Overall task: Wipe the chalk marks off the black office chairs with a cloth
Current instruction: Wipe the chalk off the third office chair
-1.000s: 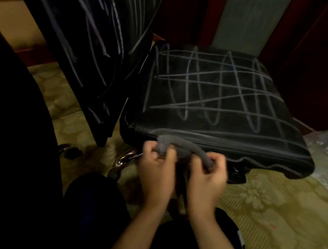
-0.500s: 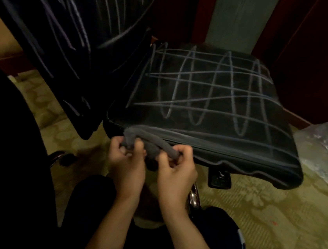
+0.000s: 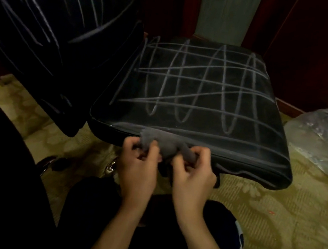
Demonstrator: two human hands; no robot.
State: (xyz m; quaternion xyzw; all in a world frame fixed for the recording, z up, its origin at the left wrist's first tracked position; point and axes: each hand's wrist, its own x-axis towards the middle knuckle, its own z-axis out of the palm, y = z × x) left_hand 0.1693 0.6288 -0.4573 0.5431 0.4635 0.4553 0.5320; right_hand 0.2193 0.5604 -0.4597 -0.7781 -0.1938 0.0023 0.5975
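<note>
Both hands low in view, close together at the near edge of the seat [image 3: 202, 100]. Left hand [image 3: 137, 168] has fingers curled, pinching the left end of the cloth [image 3: 163, 142]. Right hand [image 3: 194, 175] likewise curled, its grip closed on the cloth's right end, which is rolled into a thick fold. Cloth is grey, bunched, stretched between the two hands and touching the seat's near edge.

Seat is black, padded, covered in chalk marks [image 3: 194, 82]: tall loops crossed by long slanting lines. Marks look untouched across the whole top.

Backrest [image 3: 53, 29] stands at upper left, just beside the seat, black, with long pale chalk strokes running down it.

Chrome base part [image 3: 111, 166] shows under the seat, left of the left hand. Patterned greenish carpet [image 3: 271, 218] beneath. Crumpled clear plastic [image 3: 320, 142] lies on the carpet to the right of the seat. Dark clothing at bottom and left edge.
</note>
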